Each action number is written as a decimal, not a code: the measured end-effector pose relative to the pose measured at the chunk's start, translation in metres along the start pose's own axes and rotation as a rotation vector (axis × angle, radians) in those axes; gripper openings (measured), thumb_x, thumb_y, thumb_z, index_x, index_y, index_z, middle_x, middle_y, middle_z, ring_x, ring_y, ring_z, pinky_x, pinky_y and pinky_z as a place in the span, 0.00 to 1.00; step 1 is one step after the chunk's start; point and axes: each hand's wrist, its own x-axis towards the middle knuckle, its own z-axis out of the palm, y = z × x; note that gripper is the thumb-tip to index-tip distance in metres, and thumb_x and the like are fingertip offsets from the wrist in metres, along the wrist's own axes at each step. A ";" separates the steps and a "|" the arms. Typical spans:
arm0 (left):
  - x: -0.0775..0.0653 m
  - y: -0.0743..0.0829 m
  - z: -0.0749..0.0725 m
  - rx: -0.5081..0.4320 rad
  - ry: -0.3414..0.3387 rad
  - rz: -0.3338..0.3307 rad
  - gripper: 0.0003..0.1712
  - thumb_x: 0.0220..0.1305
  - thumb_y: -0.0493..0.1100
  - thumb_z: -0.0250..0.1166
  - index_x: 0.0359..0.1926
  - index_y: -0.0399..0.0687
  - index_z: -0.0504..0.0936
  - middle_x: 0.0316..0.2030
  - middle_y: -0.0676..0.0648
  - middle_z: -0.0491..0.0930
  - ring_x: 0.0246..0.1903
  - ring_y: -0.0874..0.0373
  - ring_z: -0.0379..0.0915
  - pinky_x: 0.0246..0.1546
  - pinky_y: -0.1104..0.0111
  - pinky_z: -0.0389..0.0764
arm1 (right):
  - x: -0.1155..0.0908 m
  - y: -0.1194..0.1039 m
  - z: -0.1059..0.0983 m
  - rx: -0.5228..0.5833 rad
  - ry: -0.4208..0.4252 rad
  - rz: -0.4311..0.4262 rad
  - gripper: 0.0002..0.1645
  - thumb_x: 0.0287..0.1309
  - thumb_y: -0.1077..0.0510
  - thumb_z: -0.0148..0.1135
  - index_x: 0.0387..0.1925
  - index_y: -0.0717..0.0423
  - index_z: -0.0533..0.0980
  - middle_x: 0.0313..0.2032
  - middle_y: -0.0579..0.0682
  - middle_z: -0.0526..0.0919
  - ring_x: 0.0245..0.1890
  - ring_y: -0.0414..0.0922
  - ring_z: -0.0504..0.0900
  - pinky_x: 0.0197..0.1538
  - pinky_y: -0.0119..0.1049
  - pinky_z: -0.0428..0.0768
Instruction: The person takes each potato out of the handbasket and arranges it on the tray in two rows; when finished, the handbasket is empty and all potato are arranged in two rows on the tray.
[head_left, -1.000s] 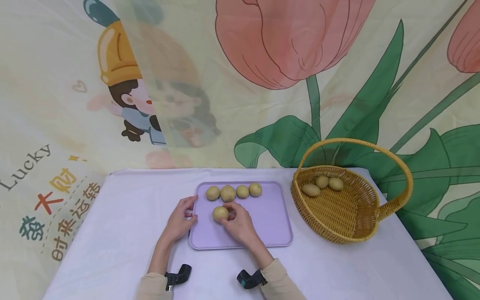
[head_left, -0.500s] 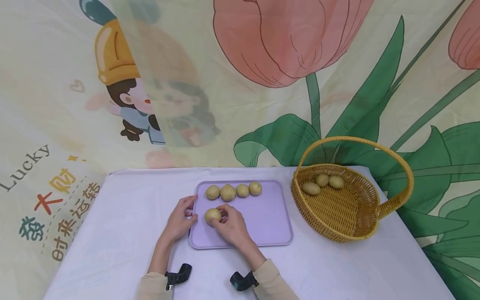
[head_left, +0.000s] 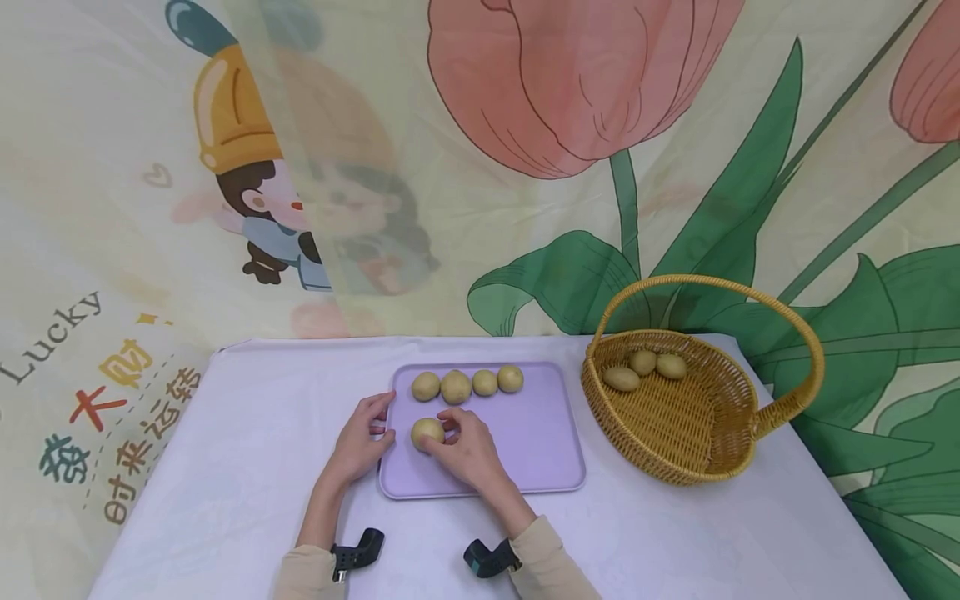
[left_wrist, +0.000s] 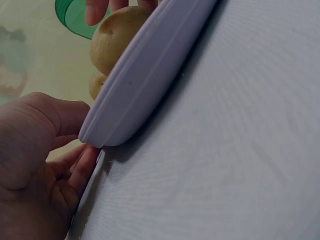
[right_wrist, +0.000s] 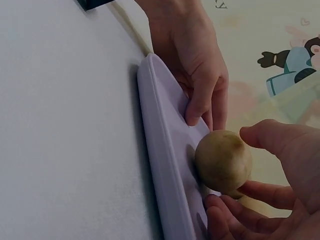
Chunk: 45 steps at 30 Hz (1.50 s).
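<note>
My right hand [head_left: 472, 450] holds a round yellow-brown potato [head_left: 424, 434] between thumb and fingers, low over the left part of a lilac tray [head_left: 525, 446]. In the right wrist view the thumb tip lies at one side of the potato [right_wrist: 222, 160], with fingers at the other side. My left hand [head_left: 360, 437] grips the tray's left edge. The left wrist view has its thumb at the tray rim [left_wrist: 107, 120] and its fingers below it. Several more potatoes [head_left: 456, 387] stand in a row along the far side of the tray.
A wicker basket [head_left: 637, 442] with a tall arched handle stands right of the tray and holds 3 potatoes [head_left: 642, 362]. A white cloth [head_left: 277, 400] covers the table. Behind it hangs a printed curtain [head_left: 540, 217]. Each wrist wears a black strap device [head_left: 358, 550].
My right hand has shifted the potato a little to the left and nearer to me, then barely moved over the last half second. The left hand has stayed at the tray edge.
</note>
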 end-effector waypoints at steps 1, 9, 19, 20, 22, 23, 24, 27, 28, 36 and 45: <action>0.000 0.000 0.000 0.002 -0.005 -0.005 0.36 0.56 0.26 0.62 0.68 0.33 0.67 0.63 0.34 0.67 0.49 0.44 0.74 0.51 0.58 0.81 | 0.000 0.000 -0.001 -0.005 0.001 0.000 0.28 0.50 0.50 0.73 0.49 0.62 0.80 0.39 0.53 0.84 0.32 0.42 0.82 0.36 0.31 0.81; -0.001 -0.001 0.000 0.005 -0.011 -0.007 0.37 0.55 0.25 0.62 0.68 0.31 0.67 0.63 0.34 0.66 0.50 0.44 0.73 0.51 0.59 0.81 | 0.002 -0.003 -0.021 0.020 0.039 0.028 0.27 0.52 0.50 0.71 0.50 0.62 0.79 0.42 0.56 0.84 0.38 0.48 0.84 0.41 0.37 0.83; 0.000 -0.001 0.001 0.007 0.007 0.027 0.36 0.55 0.25 0.62 0.67 0.30 0.68 0.62 0.33 0.68 0.49 0.44 0.73 0.49 0.62 0.82 | 0.005 -0.002 -0.075 0.096 0.110 -0.035 0.27 0.54 0.55 0.70 0.51 0.68 0.78 0.49 0.65 0.82 0.48 0.62 0.82 0.51 0.50 0.83; 0.000 -0.001 0.000 0.009 0.009 0.030 0.36 0.55 0.25 0.62 0.67 0.30 0.68 0.62 0.33 0.68 0.49 0.44 0.73 0.49 0.62 0.82 | 0.005 -0.001 -0.081 0.100 0.124 -0.033 0.26 0.55 0.56 0.70 0.51 0.69 0.78 0.50 0.65 0.82 0.48 0.62 0.82 0.51 0.49 0.83; -0.001 0.000 0.000 0.008 0.011 0.030 0.36 0.55 0.25 0.62 0.67 0.30 0.68 0.62 0.33 0.68 0.49 0.44 0.73 0.49 0.61 0.82 | 0.004 0.000 -0.095 0.097 0.158 -0.025 0.26 0.55 0.56 0.70 0.52 0.68 0.78 0.51 0.64 0.81 0.50 0.62 0.81 0.50 0.48 0.84; -0.001 0.000 0.000 0.008 0.012 0.032 0.36 0.55 0.25 0.62 0.67 0.30 0.68 0.62 0.33 0.68 0.49 0.44 0.73 0.49 0.60 0.82 | 0.003 0.000 -0.103 0.097 0.179 -0.020 0.25 0.56 0.56 0.70 0.52 0.67 0.78 0.51 0.64 0.81 0.50 0.62 0.81 0.49 0.48 0.84; -0.001 0.000 0.000 0.006 0.011 0.033 0.36 0.55 0.25 0.62 0.67 0.30 0.68 0.62 0.33 0.68 0.49 0.44 0.73 0.49 0.60 0.82 | 0.003 0.000 -0.112 0.096 0.200 -0.011 0.25 0.56 0.56 0.70 0.52 0.66 0.78 0.51 0.64 0.81 0.50 0.61 0.81 0.49 0.47 0.84; -0.001 0.000 0.000 0.006 0.007 0.035 0.36 0.55 0.25 0.62 0.67 0.30 0.68 0.62 0.33 0.68 0.49 0.44 0.73 0.49 0.59 0.82 | -0.001 0.001 -0.137 0.087 0.255 0.011 0.23 0.57 0.58 0.69 0.52 0.64 0.79 0.51 0.62 0.81 0.51 0.59 0.81 0.51 0.49 0.83; -0.001 0.000 0.000 0.007 0.006 0.034 0.36 0.55 0.25 0.62 0.67 0.30 0.68 0.62 0.33 0.68 0.49 0.44 0.73 0.49 0.60 0.82 | -0.002 0.002 -0.146 0.086 0.272 0.014 0.22 0.57 0.58 0.69 0.52 0.64 0.79 0.51 0.62 0.81 0.51 0.59 0.81 0.52 0.50 0.82; -0.001 -0.002 -0.001 -0.002 -0.001 0.024 0.36 0.55 0.24 0.63 0.67 0.30 0.68 0.62 0.33 0.68 0.50 0.44 0.73 0.50 0.59 0.82 | -0.009 0.021 -0.198 0.052 0.385 0.082 0.20 0.62 0.60 0.64 0.53 0.67 0.78 0.50 0.63 0.82 0.48 0.56 0.81 0.42 0.21 0.76; -0.001 -0.001 0.001 0.000 0.020 0.034 0.36 0.54 0.24 0.63 0.66 0.31 0.69 0.61 0.34 0.69 0.49 0.44 0.73 0.49 0.62 0.82 | -0.009 0.052 -0.231 -0.045 0.391 0.176 0.26 0.67 0.57 0.57 0.61 0.68 0.72 0.59 0.66 0.74 0.57 0.61 0.75 0.48 0.30 0.78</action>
